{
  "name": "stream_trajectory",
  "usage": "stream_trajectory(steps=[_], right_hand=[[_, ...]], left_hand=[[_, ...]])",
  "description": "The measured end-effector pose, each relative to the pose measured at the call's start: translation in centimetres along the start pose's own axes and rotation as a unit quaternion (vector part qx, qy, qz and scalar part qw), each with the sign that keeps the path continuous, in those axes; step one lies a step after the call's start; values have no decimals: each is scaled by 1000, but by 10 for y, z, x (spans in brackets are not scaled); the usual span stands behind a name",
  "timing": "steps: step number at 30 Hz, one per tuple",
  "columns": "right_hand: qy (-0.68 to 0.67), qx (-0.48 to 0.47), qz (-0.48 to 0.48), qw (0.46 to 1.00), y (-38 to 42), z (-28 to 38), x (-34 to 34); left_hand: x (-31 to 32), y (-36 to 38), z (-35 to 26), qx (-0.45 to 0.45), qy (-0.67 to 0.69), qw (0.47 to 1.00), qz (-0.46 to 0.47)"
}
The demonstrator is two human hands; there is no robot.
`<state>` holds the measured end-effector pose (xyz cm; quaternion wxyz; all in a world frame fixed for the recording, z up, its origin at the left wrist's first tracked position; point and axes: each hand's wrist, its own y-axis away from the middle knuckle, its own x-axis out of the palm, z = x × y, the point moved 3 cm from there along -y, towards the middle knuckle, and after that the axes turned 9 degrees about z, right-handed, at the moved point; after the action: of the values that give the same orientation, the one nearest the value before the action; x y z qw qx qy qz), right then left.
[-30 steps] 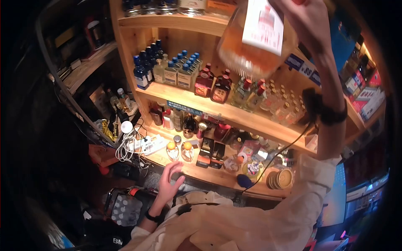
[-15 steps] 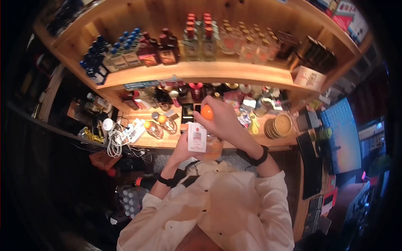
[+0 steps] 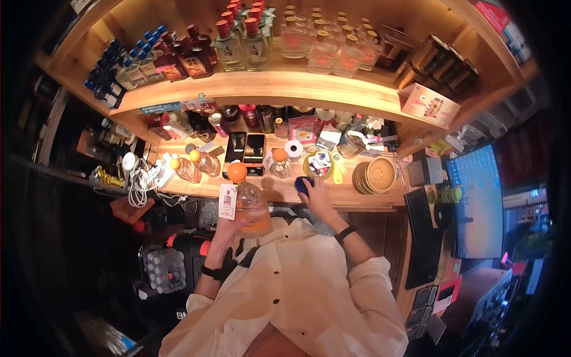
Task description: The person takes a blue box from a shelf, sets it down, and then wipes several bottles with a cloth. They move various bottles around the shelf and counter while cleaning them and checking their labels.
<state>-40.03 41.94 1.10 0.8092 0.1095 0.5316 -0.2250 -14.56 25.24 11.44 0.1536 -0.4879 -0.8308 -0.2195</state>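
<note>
My left hand [image 3: 228, 231] is wrapped round a glass bottle [image 3: 253, 209] with an orange round cap [image 3: 237, 172] and amber liquid inside. A white printed tag [image 3: 227, 202] hangs at the bottle's side. At the counter's front edge, my right hand [image 3: 317, 196] has its fingers closed on a dark blue round object [image 3: 304, 185]. A smaller bottle with an orange cap [image 3: 279, 163] stands between the hands, farther back. Just behind the blue object lies a round dish with a white and blue item [image 3: 319, 162].
Two bottles with yellow-orange caps [image 3: 203, 162] stand left on the counter [image 3: 226, 189]. Stacked wooden bowls [image 3: 378, 175] are at the right, beyond them a keyboard [image 3: 426, 238] and monitor [image 3: 476, 202]. Bottles line the shelf [image 3: 267, 88] above. White cables [image 3: 140, 181] lie at the left.
My right hand has left the orange cap and moved down and right to the dark blue object. My left hand and its bottle have shifted left. The view has shifted too.
</note>
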Motion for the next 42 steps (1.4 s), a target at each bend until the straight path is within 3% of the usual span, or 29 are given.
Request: stream_trajectory(steps=[3,6,10,11,12,13,14,16,18,20,21,24,26,28,31,33,34,36,38,40,42], right_hand=[[56,15,31,998,3,-11,23],[101,-31,49,993,2,-17,42],[48,-54,81,994,0,-37,57],[-54,-11,95,994,-4,-30,42],[-53,-15,95,994,-11,-22,31],[-193,-18,22,981,-16,-17,18],[-329,-20,-51,943,-21,-8,1],[-525,-36,-54,849,-30,33,-52],[-510,-112,-67,850,-29,74,-111],[-377,-185,-98,902,-29,116,-153],[-241,-186,-125,944,-29,135,-165],[-341,-245,-159,893,-26,147,-137],[-344,-246,-169,890,-20,148,-137],[-349,-247,-174,887,-10,152,-137],[-450,-179,-170,858,2,151,-131],[-556,-133,-145,807,6,150,-127],[-557,-135,-146,807,3,150,-128],[-647,-62,-122,750,-10,150,-138],[-635,0,-75,769,-20,142,-154],[-474,-100,-68,872,-31,149,-181],[-483,-89,-67,868,-28,150,-174]], left_hand=[[15,5,-10,10,18,999,-29],[14,0,-7,30,-2,999,-28],[26,-4,-18,55,-3,998,-29],[30,-5,-20,67,10,997,-35],[33,-7,-23,71,11,997,-37],[36,-8,-26,71,-3,996,-45],[38,-9,-27,70,-16,996,-53],[36,-16,-26,57,-40,996,-57],[38,-19,-25,38,-68,995,-55],[45,-27,-24,23,-133,990,-44],[51,-30,-24,22,-134,990,-36],[69,-34,-27,38,-135,990,-15],[74,-33,-30,73,-58,996,-16],[73,-32,-29,53,-58,997,-25],[69,-34,-19,54,-10,998,-18],[74,-33,-28,77,39,996,-4],[77,-30,-36,101,-7,995,9],[82,-30,-50,123,-53,991,22],[84,-31,-56,112,-224,967,50],[92,-32,-59,131,-218,965,68],[96,-33,-63,133,-310,941,10]])
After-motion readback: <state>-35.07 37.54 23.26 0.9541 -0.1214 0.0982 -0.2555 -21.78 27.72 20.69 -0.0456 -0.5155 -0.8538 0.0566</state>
